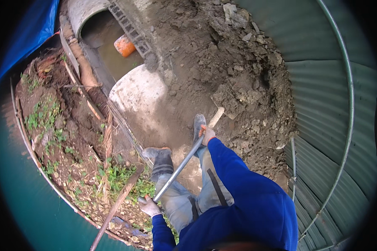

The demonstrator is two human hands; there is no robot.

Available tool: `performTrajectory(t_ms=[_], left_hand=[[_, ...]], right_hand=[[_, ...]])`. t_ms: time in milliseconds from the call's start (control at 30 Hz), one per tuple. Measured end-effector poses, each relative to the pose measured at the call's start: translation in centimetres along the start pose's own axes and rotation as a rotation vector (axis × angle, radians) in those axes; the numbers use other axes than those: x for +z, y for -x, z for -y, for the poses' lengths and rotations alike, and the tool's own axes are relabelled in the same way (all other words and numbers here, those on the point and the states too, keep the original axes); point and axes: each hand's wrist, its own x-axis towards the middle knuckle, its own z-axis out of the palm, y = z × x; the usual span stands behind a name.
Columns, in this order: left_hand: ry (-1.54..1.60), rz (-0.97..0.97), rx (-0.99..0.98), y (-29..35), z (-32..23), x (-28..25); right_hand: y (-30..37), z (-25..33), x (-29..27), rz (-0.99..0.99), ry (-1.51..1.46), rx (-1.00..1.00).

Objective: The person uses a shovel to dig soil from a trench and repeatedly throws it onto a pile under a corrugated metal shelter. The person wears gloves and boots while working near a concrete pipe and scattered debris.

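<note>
A long-handled shovel (pixel 178 170) slants across my legs, its grey metal shaft ending in a pale section toward the far end. Around the butt of the shaft, by my left thigh, my left hand (pixel 150 206) is closed in a pale glove with orange on it. Farther up, near the pale section, my right hand (pixel 207 134) grips the shaft in a similar glove. The shovel's far end meets the heap of brown soil (pixel 243 90); dirt hides most of the blade. My muddy boots stand on packed earth just left of the heap.
At the upper left, a round concrete opening holds murky water (pixel 113 62) and an orange container (pixel 125 46). A hollow block (pixel 127 27) lies along its edge. Green corrugated sheeting (pixel 322 96) and a curved pipe (pixel 351 100) bound the right. A wooden plank (pixel 117 205) lies left.
</note>
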Motion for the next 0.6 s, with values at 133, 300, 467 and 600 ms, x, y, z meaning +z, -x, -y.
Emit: performTrajectory(t_ms=[133,300,467,600], left_hand=[[0.07,-0.129,-0.217,0.8,4.9,-7.4],[0.049,-0.192,-0.234,1.3,10.1,-15.6],[0.145,-0.224,-0.162,-2.1,16.2,-21.6],[0.353,-0.242,-0.264,-5.5,22.1,-25.2]], right_hand=[[5.3,-6.6,-0.3,-0.049,0.011,0.062],[11.9,-13.5,1.3,-0.154,0.04,0.142],[17.3,-19.7,5.3,-0.103,0.107,0.244],[20.0,-25.4,8.7,-0.076,0.222,0.212]])
